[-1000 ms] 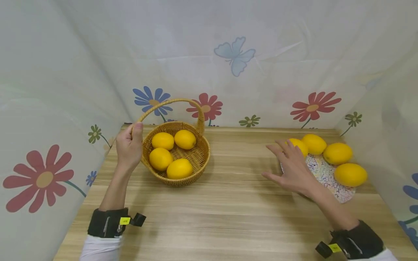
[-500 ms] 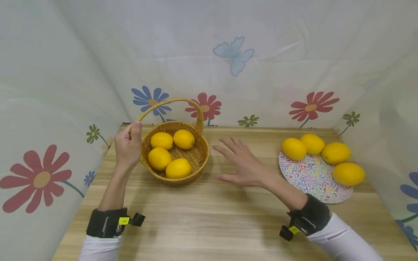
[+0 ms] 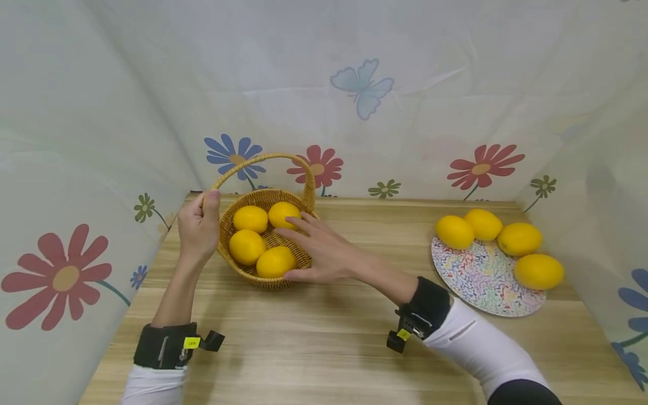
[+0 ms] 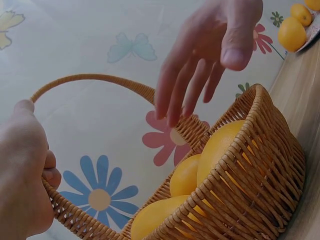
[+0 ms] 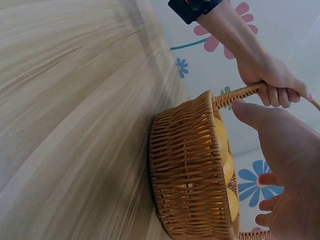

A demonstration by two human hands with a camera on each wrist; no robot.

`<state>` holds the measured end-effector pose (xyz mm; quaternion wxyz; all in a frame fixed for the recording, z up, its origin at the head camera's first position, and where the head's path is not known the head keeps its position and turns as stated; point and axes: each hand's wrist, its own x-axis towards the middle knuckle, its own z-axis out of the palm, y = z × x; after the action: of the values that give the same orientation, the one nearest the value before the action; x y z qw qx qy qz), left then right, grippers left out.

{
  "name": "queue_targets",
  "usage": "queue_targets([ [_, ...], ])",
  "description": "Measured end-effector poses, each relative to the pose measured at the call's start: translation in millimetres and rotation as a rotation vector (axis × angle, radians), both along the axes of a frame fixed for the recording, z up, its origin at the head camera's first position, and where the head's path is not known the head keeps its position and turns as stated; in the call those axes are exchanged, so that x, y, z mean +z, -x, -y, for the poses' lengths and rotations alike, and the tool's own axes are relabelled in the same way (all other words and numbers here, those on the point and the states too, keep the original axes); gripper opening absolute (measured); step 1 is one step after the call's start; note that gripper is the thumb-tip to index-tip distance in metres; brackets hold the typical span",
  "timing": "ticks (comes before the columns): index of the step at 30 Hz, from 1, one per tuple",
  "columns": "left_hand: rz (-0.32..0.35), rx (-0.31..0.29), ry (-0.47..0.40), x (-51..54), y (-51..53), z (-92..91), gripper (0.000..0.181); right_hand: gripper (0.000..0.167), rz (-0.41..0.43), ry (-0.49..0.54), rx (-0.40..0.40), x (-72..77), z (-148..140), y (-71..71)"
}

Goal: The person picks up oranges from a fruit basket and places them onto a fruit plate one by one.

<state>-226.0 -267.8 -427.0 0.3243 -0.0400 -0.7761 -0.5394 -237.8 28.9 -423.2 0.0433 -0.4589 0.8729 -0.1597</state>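
Observation:
My left hand [image 3: 199, 228] grips the arched handle of a wicker basket [image 3: 270, 284] near its left end. Several yellow lemons [image 3: 247, 247] lie inside the basket. Over the basket's right side hovers my right hand [image 3: 324, 250], its fingers spread and holding nothing. In the left wrist view this right hand [image 4: 210, 55] hangs above the rim, apart from the lemons [image 4: 220, 147]. The right wrist view shows the basket [image 5: 187, 165] side-on, with the left hand [image 5: 270, 80] curled round its handle.
On the right, a round plate [image 3: 486, 281] with a colourful speckled pattern bears several more lemons [image 3: 539, 271] along its far and right edges. Both stand on a wooden table [image 3: 283, 349]. A flower-printed cloth [image 3: 430, 112] encloses the back and sides.
My right hand has moved left, from beside the lemons on the plate across the table to above the basket. The left hand has stayed on the handle, and the basket keeps its place.

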Motion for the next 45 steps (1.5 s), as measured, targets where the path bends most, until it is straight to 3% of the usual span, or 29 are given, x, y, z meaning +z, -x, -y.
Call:
queue_targets([
  [9,-0.001,-0.010,-0.004,-0.5,0.5,1.0,0.060,0.093,0.126,-0.053,0.027,1.9,31.7,14.1],
  [18,-0.003,-0.008,-0.002,-0.5,0.3,1.3,0.058,0.077,0.228,-0.096,0.053,-0.4,46.0,22.4],
  [33,0.007,-0.010,0.006,-2.1,1.8,3.0,0.057,0.057,0.269,-0.200,0.085,-4.1,61.4,26.9],
  [45,-0.007,0.026,0.027,-2.0,2.5,1.7,0.056,0.058,0.269,-0.207,0.114,-8.1,64.2,31.7],
])
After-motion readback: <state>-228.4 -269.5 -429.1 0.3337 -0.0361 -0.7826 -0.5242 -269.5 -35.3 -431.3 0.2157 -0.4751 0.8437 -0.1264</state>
